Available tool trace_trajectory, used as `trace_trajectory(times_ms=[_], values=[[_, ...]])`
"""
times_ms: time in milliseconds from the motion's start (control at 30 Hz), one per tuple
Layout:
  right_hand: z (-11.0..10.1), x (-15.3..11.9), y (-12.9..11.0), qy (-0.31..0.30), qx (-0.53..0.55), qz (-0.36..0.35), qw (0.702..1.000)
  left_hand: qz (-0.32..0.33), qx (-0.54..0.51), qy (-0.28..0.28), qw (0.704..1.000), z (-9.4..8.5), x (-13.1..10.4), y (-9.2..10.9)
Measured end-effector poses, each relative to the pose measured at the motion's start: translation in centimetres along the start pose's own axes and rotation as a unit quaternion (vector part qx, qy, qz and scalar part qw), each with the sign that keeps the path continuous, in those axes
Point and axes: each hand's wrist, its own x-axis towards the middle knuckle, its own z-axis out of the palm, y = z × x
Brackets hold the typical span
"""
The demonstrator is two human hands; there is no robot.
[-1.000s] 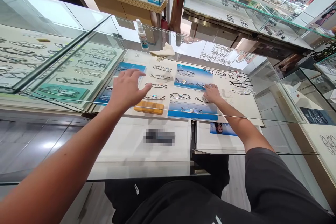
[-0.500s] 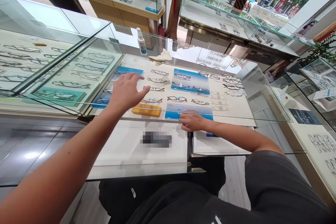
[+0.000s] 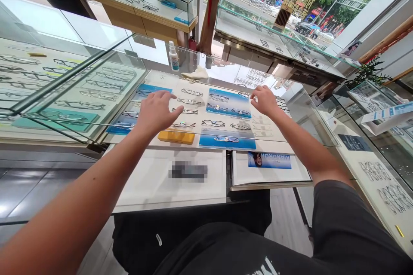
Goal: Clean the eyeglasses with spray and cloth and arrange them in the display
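My left hand (image 3: 157, 112) is spread over the glass top of the display case (image 3: 274, 139), thumb apart from the fingers, holding nothing. Below it, blue display cards (image 3: 155, 89) and several eyeglasses (image 3: 191, 92) show through the glass. On the right, my right hand (image 3: 265, 101) is over the same glass, fingers loosely bent and slightly apart, with nothing visible in it. A blue card with glasses (image 3: 226, 99) lies just left of it. An orange glasses case (image 3: 176, 136) sits inside near the front.
A spray bottle (image 3: 174, 56) and a cream cloth (image 3: 195, 74) stand at the back of the glass. At the front, an open drawer (image 3: 245, 177) holds a blue printed card (image 3: 274, 160). A blurred-out dark item (image 3: 188, 171) lies on the white surface left of it.
My right hand has risen from the drawer's front edge and moved forward and right over the glass, its fingers loosening. My left hand stays nearly in place. The view has shifted slightly.
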Motion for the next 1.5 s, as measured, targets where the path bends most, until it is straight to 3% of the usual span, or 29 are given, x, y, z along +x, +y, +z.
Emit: trace_trajectory(times_ms=[133, 233, 333, 467, 533, 600, 667, 733, 833, 933, 1033, 1167, 1300, 1500], values=[[2.5, 0.4, 0.8, -0.060, -0.044, 0.023, 0.997, 0.001, 0.005, -0.003, 1.000, -0.1, 0.1, 0.1], [2.7, 0.0, 0.0, -0.071, -0.048, 0.035, 0.996, 0.005, 0.007, 0.001, 1.000, 0.0, 0.1, 0.1], [1.1, -1.2, -1.4, -0.063, -0.028, 0.025, 0.997, 0.006, 0.006, 0.009, 1.000, 0.1, 0.1, 0.0], [-3.2, -5.6, -4.1, -0.078, 0.062, -0.049, 0.994, 0.016, -0.015, 0.022, 0.999, 0.2, -0.1, -0.1], [-5.7, -8.7, -5.7, -0.112, 0.137, -0.109, 0.978, 0.020, -0.032, 0.035, 0.999, 0.2, -0.3, -0.1], [-7.6, -11.6, -7.1, -0.185, 0.217, -0.156, 0.946, 0.021, -0.044, 0.047, 0.998, 0.1, -0.5, -0.1], [-8.4, -14.0, -8.2, -0.271, 0.275, -0.193, 0.902, 0.019, -0.052, 0.051, 0.997, 0.0, -0.7, 0.0], [-7.9, -15.7, -9.0, -0.326, 0.298, -0.215, 0.871, 0.014, -0.061, 0.051, 0.997, -0.1, -0.8, 0.0], [-5.0, -16.9, -9.4, -0.353, 0.281, -0.173, 0.876, 0.006, -0.079, 0.054, 0.995, -0.1, -0.9, 0.0], [-0.3, -17.1, -9.1, -0.363, 0.206, -0.095, 0.904, 0.004, -0.097, 0.067, 0.993, -0.2, -1.0, 0.1], [5.1, -16.4, -8.2, -0.304, 0.103, -0.014, 0.947, 0.009, -0.120, 0.074, 0.990, -0.4, -1.2, 0.1], [11.2, -14.0, -6.6, -0.187, 0.014, 0.056, 0.981, 0.010, -0.128, 0.078, 0.989, -0.6, -1.3, 0.1], [14.8, -10.5, -5.2, -0.089, -0.016, 0.071, 0.993, -0.016, -0.103, 0.081, 0.991, -0.7, -1.3, 0.1], [18.3, -5.1, -3.6, -0.065, -0.002, 0.098, 0.993, -0.038, -0.124, 0.115, 0.985, -0.6, -1.5, -0.1]])
